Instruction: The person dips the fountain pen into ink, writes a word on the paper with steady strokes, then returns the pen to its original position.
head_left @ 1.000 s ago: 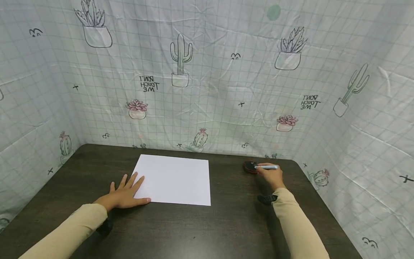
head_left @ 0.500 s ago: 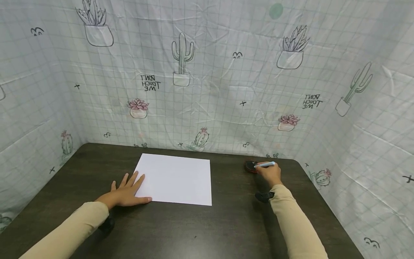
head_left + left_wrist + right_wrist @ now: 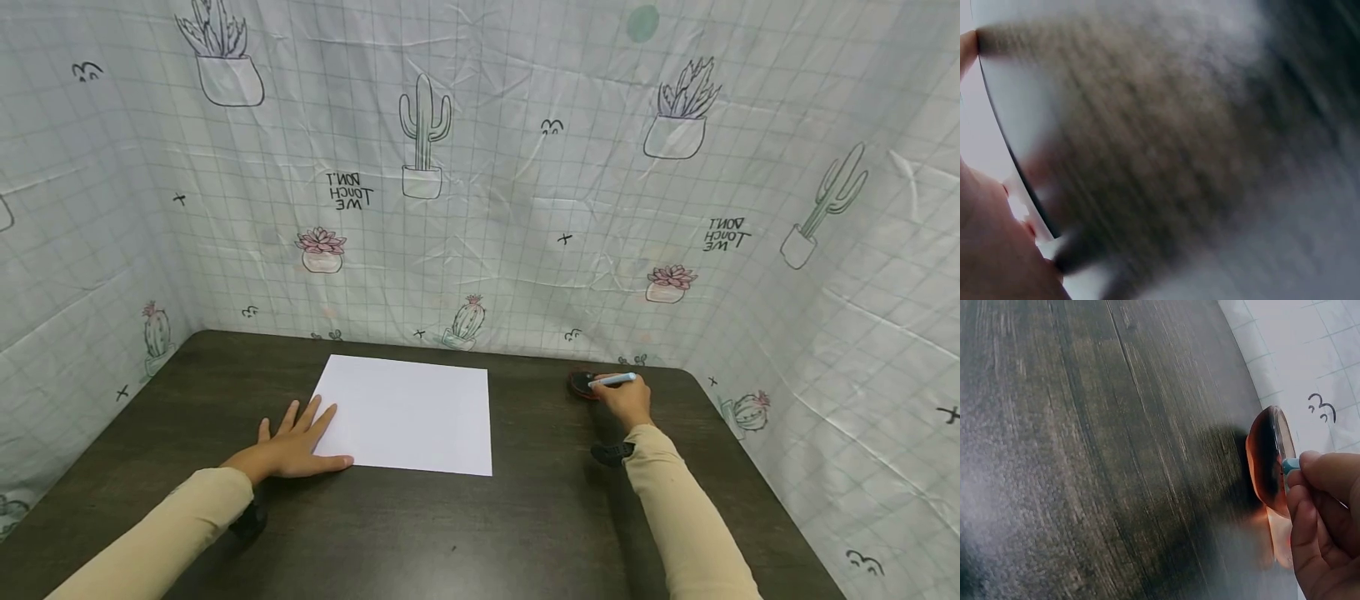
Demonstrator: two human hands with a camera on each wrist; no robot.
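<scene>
Surroundings: a pale grid-patterned cloth [image 3: 510, 225] with cactus drawings borders the dark table [image 3: 420, 533] at its far, left and right edges.
In the way: the right hand [image 3: 628, 404] covers the right side of the dish; its fingers hide part of the pen.
Container: one small dark dish [image 3: 581, 385] with an orange-red rim stands near the table's far edge, towards the far right corner; what fills it I cannot tell.
Pen: one, light blue [image 3: 617, 379], pinched between the right thumb and fingers, one end at the dish; contact is unclear.
Sheet: one, white [image 3: 412, 417], flat, left of centre, near the far edge.
Left hand [image 3: 288, 450]: fingers straight and spread, fingertips on the sheet's left edge, thumb at its near left corner.
Wrist straps [image 3: 611, 454]: two, black, one per arm.
</scene>
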